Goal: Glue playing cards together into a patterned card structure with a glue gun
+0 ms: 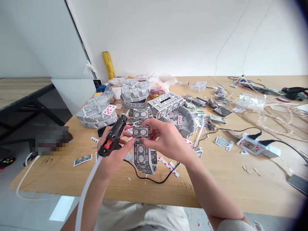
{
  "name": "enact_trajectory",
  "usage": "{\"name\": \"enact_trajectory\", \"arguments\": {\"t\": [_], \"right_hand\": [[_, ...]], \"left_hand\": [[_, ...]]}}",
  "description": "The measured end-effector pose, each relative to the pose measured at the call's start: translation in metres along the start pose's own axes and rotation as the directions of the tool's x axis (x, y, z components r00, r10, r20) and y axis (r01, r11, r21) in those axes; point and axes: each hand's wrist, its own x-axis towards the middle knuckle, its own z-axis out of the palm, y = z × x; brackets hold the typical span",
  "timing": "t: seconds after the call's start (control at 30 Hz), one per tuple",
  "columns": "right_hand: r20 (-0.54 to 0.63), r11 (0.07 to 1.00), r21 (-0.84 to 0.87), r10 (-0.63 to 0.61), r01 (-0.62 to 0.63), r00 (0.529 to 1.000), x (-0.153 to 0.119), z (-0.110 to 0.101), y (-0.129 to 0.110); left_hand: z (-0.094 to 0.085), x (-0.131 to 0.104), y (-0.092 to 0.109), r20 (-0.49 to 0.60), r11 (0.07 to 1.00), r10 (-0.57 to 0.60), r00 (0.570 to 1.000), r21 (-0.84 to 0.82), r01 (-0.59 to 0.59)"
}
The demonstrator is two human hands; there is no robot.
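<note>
A curved band of patterned playing cards [142, 157] is held upright above the table, between my two hands. My right hand [168, 136] pinches it near its middle, thumb and fingertips on a card there. A black hot glue gun [116, 130] with an orange-red part and a long white glue stick lies across my left hand [111, 160], its nozzle pointing up and away. The left thumb also presses the band's left edge, close to the right fingertips. Some left fingers are hidden behind the gun and the band.
Behind the hands stand a round lidded card box [135, 91], a rectangular card box [165, 103] and an open card tray [189, 125]. Another lidded box [96, 112] is at left. A black cord [156, 182] loops below the band. A power strip [252, 144] lies at right.
</note>
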Motion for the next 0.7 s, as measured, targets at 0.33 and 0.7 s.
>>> {"name": "enact_trajectory", "arguments": {"t": [0.33,0.7], "right_hand": [[-0.069,0.996,-0.086,-0.022,0.017,0.997,-0.004,0.016,-0.004],[-0.143,0.998,-0.059,-0.032,0.024,0.989,-0.005,0.013,-0.004]], "left_hand": [[0.009,-0.011,-0.002,-0.082,0.991,0.092,0.992,0.104,-0.083],[0.005,-0.011,-0.006,-0.087,0.989,0.11,0.99,0.112,-0.1]]}}
